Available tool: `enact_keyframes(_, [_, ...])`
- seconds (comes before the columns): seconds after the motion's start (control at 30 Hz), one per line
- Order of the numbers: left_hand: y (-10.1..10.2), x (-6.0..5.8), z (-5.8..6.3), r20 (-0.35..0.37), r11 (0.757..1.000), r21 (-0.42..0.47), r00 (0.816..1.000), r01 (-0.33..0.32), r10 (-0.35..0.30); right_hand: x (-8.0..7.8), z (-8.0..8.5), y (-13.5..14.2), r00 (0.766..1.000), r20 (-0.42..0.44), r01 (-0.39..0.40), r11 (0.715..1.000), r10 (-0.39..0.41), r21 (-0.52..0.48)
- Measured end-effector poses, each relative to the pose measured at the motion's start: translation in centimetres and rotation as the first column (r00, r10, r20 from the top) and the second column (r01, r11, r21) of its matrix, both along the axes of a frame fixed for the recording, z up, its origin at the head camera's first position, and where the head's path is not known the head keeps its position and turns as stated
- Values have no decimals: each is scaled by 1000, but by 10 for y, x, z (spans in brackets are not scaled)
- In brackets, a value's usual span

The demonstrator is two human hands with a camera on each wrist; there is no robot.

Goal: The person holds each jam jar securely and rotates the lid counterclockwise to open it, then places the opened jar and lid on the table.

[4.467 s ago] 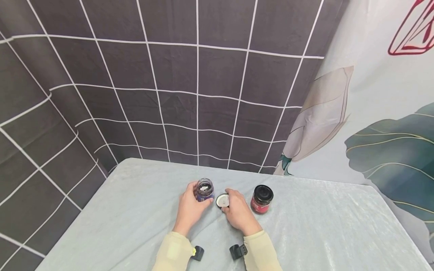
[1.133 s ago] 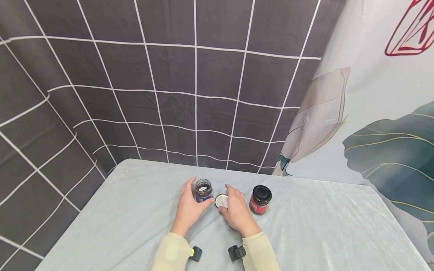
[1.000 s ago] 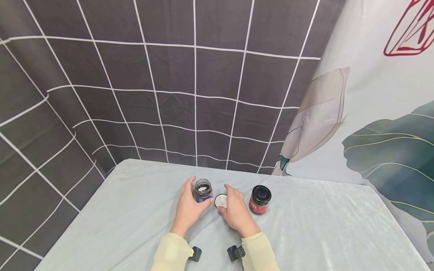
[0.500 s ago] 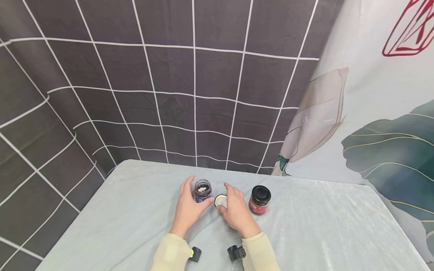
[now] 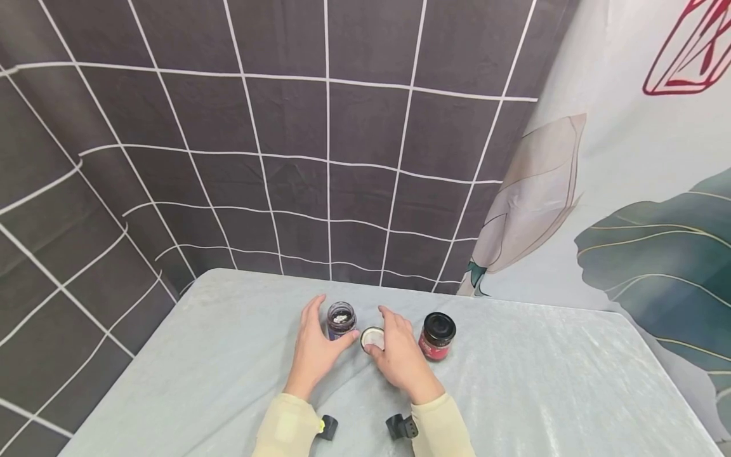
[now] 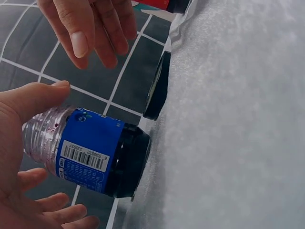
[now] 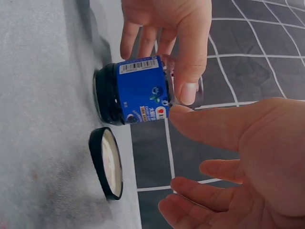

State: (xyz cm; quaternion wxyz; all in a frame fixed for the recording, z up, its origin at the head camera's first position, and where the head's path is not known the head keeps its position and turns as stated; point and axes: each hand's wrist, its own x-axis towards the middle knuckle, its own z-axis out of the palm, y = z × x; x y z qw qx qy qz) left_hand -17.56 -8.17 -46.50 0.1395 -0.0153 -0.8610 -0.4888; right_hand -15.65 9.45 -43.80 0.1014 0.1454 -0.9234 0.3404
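Blue jar (image 5: 341,322) uncapped, nothing gripped

Right of the blue jar, your right hand (image 5: 401,353) hovers, fingers loosely spread; your left hand (image 5: 313,350) flanks it, fingers apart, perhaps to steady it, contact unclear; farther right stands the capped red jar (image 5: 437,336), likely out of the way; just right, the lid (image 5: 371,334) lies inner-face-up, probably keeping its inside off the cloth (image 5: 525,381); the blue jar stands upright.

Cream sleeves (image 5: 287,426) (black cameras (image 5: 329,428), apparently).
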Motion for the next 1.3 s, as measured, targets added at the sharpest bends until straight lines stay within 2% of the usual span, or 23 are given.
enact_keyframes(0.3, [-1, 1, 7, 2, 1000, 19, 1000, 0, 0, 4, 9, 3, 1000, -6, 24, 1000, -24, 7])
enact_keyframes(1.0, [-1, 3, 14, -26, 999, 41, 1000, 2, -1, 10, 24, 22, 997, -73, 41, 999, -39, 26])
enact_keyframes(1.3, [-2, 4, 18, -31, 999, 49, 1000, 1, 1, 16, 26, 29, 988, -151, 38, 999, -33, 28])
